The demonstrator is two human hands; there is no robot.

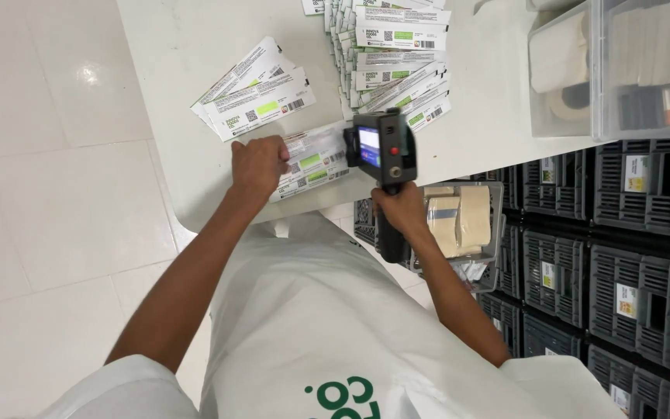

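Observation:
My right hand grips the handle of a dark handheld printer gun with a small lit screen. Its head rests against the right end of a flat white packet with green labels, lying near the front edge of the white table. My left hand presses down on the left end of that packet. A fanned stack of similar white packets lies just beyond my left hand. A larger spread pile of packets sits behind the printer.
Clear plastic bins with pale rolls stand at the table's right end. Dark slotted crates are stacked on the right, below the table. A clear container with beige rolls sits under my right wrist. White tiled floor lies to the left.

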